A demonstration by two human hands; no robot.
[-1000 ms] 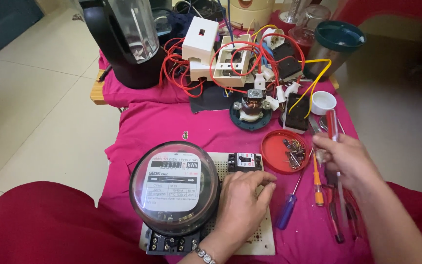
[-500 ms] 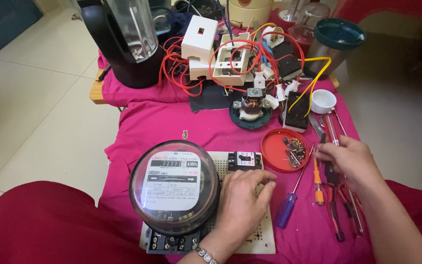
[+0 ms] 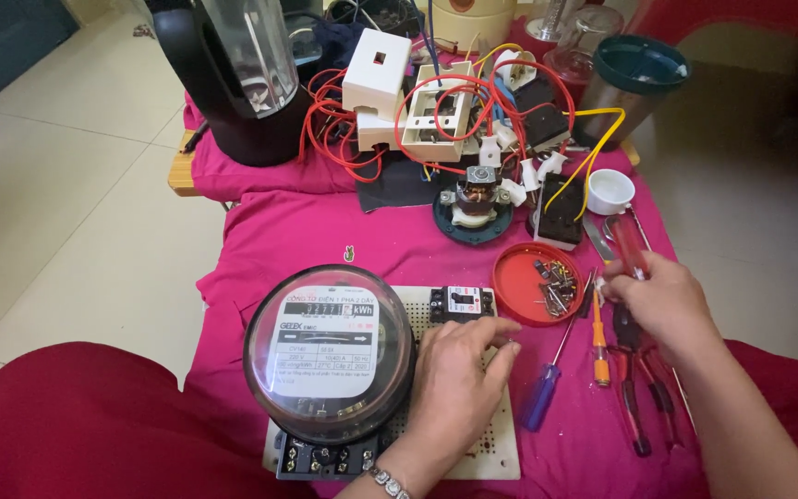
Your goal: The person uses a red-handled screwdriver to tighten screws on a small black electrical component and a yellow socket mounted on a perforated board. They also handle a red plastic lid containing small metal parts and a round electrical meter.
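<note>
Our left hand (image 3: 459, 370) lies flat, fingers spread, steadying the perforated board (image 3: 496, 434) w/ round meter (image 3: 330, 351); right hand (image 3: 658, 300) pinches a red-handled screwdriver (image 3: 628, 245) beside the red lid (image 3: 538, 282) of screws

Magenta cloth (image 3: 325, 231), red lid (image 3: 519, 277), blue-handled screwdriver (image 3: 541, 397).

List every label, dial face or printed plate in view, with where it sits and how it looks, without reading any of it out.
Electricity meter: on the perforated board, left of the left hand; round clear dome, black base.
Meter faceplate: under the dome; white, dark print, a counter strip on top.
Circuit breaker: at the board's top edge, above the left hand; small, black, pale label.
</note>
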